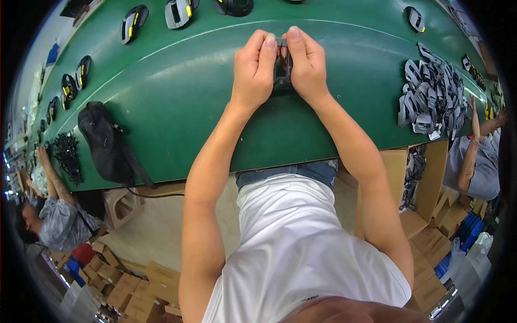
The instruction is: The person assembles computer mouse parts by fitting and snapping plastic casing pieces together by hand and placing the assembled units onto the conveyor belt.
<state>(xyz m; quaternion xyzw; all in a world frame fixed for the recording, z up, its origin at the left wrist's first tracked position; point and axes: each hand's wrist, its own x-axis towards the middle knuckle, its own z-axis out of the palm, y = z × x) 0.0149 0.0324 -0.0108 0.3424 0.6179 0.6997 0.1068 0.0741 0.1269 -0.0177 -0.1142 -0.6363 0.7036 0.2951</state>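
Dark plastic part (283,67), small and frame-shaped, pinched upright between both hands just above the green counter (177,102), at about twelve o'clock from the body. Left hand (254,70) curled at the part's nine o'clock side, fingers (267,46) bent over its upper edge and closed on it. Right hand (305,67) pressed against the three o'clock side, fingers (296,43) likewise folded down and gripping. Thumbs hidden behind the part, so exact contact underneath impossible to tell.

Pile of grey plastic pieces (431,99) heaped on the counter at three o'clock, well apart from the hands. Black cap (105,142) lying near the counter's near edge at eight o'clock. Row of black and yellow computer mice (134,22) spread along the far side from nine to twelve o'clock, one grey mouse (178,13) among them. Another person's sleeve (482,167) at four o'clock, a further seated person (59,223) at eight o'clock. Cardboard boxes (140,293) stacked on the floor below.
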